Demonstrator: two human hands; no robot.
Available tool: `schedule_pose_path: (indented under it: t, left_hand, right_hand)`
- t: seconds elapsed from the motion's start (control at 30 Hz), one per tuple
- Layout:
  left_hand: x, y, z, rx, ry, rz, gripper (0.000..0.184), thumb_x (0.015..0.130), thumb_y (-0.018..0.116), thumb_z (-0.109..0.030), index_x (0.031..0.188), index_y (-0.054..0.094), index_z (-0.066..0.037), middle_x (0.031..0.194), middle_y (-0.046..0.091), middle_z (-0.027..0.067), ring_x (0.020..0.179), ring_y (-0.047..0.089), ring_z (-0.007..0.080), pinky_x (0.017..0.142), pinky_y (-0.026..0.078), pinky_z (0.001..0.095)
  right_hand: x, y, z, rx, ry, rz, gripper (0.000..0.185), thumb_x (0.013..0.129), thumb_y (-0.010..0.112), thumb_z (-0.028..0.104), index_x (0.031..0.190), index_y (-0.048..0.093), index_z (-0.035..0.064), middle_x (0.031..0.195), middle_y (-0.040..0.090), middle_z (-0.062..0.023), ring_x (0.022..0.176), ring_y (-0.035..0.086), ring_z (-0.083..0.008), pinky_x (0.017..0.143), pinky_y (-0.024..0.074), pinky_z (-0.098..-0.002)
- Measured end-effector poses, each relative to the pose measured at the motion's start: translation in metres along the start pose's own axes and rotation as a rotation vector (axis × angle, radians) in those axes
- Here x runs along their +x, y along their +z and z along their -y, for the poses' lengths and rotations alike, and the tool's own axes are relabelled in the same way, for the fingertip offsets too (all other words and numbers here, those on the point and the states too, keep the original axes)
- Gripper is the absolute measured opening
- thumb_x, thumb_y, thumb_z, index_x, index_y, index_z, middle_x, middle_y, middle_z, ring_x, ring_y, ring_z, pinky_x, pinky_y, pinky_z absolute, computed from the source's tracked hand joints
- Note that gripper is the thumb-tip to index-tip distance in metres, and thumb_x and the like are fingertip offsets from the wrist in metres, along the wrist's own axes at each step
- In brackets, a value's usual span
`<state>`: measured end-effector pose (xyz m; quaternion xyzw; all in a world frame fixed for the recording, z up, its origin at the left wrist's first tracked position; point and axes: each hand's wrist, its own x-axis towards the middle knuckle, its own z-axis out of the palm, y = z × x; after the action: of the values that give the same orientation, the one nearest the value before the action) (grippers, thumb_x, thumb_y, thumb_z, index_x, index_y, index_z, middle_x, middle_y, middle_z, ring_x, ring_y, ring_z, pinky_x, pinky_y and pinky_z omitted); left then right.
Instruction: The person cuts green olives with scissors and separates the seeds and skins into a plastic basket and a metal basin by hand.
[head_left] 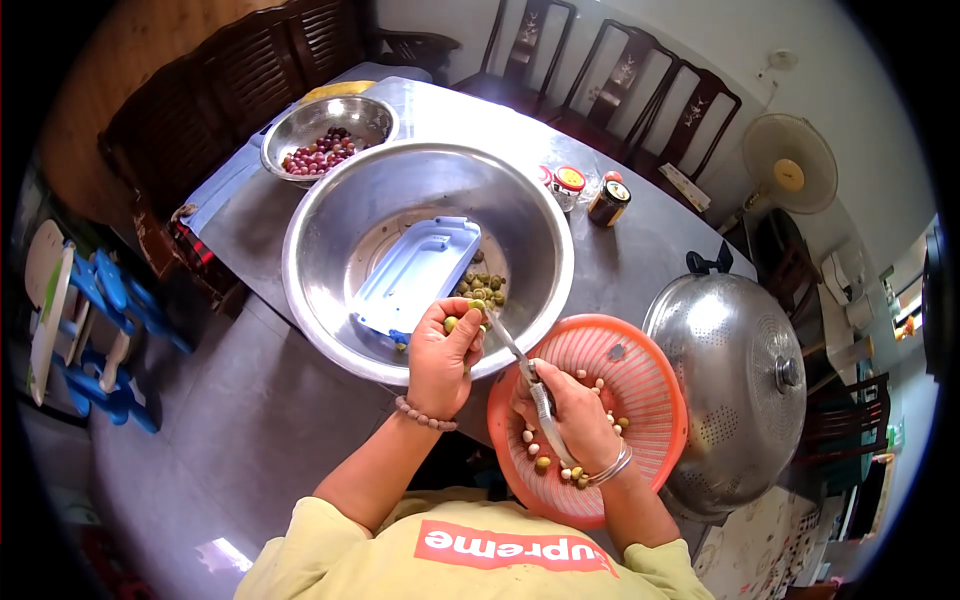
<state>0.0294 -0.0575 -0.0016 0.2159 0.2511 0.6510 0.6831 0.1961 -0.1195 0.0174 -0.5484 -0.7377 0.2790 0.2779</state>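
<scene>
Over the near rim of a large metal basin [330, 330], my left hand [443, 352] pinches small green fruits, its fingers closed. My right hand [575, 415] is wrapped round the handle of a metal tool [508, 340], possibly a knife or scissors, whose tip meets a fruit at my left fingertips. Inside the basin lie a light blue plastic tray [422, 272] and several green-brown pieces [484, 288]. Below my right hand, an orange colander [655, 400] holds several whitish and greenish round pieces.
A smaller metal bowl [275, 150] of red-purple fruit stands behind the basin on the grey table [610, 255]. Jars [609, 203] are at the back right. A large domed steamer lid [735, 360] is right of the colander. Chairs [610, 85] and a fan [788, 175] stand beyond.
</scene>
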Motion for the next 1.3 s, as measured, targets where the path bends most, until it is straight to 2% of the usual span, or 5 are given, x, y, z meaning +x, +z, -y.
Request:
schedule_pose_path:
  t: [0.3,0.83,0.93,1.1,1.3]
  left_hand:
    - [0.004,0.011,-0.014,0.320,0.047,0.115,0.011,0.084,0.056,-0.005,0.093,0.051,0.000,0.069,0.052,-0.0006,0.050,0.040,0.0020,0.044,0.030,0.0148]
    - [0.006,-0.002,-0.011,0.218,-0.042,0.100,0.013,0.087,0.051,-0.005,0.099,0.053,-0.001,0.075,0.056,0.0035,0.053,0.042,0.0048,0.044,0.031,0.0162]
    - [0.006,-0.001,-0.008,0.220,0.002,0.099,0.015,0.088,0.051,-0.007,0.102,0.052,-0.001,0.074,0.054,-0.0005,0.051,0.040,0.0011,0.044,0.031,0.0143]
    - [0.005,-0.001,-0.009,0.195,-0.005,0.102,0.017,0.087,0.050,-0.006,0.103,0.052,-0.002,0.078,0.054,-0.0003,0.053,0.041,0.0013,0.045,0.032,0.0139]
    - [0.004,-0.005,-0.010,0.169,-0.005,0.124,0.018,0.087,0.048,-0.004,0.105,0.052,-0.003,0.077,0.052,0.0006,0.057,0.044,0.0044,0.044,0.032,0.0152]
  right_hand:
    - [-0.001,-0.024,0.023,0.363,0.338,0.276,0.033,0.081,0.059,0.013,0.110,0.046,0.0038,0.068,0.057,-0.0092,0.053,0.056,-0.0160,0.050,0.0452,-0.0280]
    - [-0.004,0.001,0.005,0.542,0.246,0.185,0.030,0.082,0.059,0.017,0.107,0.049,0.0042,0.053,0.051,-0.0027,0.043,0.048,-0.0075,0.040,0.0392,-0.0244]
    - [0.002,-0.007,0.019,0.368,0.327,0.170,0.034,0.080,0.061,0.017,0.109,0.049,0.0041,0.059,0.054,-0.0072,0.047,0.053,-0.0151,0.046,0.0432,-0.0284]
    - [0.001,-0.002,0.008,-0.090,0.020,-0.024,0.042,0.077,0.061,0.018,0.114,0.047,0.0064,0.080,0.055,-0.0173,0.070,0.056,-0.0340,0.063,0.0465,-0.0384]
    - [0.000,-0.004,0.011,-0.179,-0.033,-0.076,0.043,0.076,0.059,0.014,0.115,0.046,0.0061,0.076,0.051,-0.0168,0.068,0.055,-0.0340,0.061,0.0457,-0.0402]
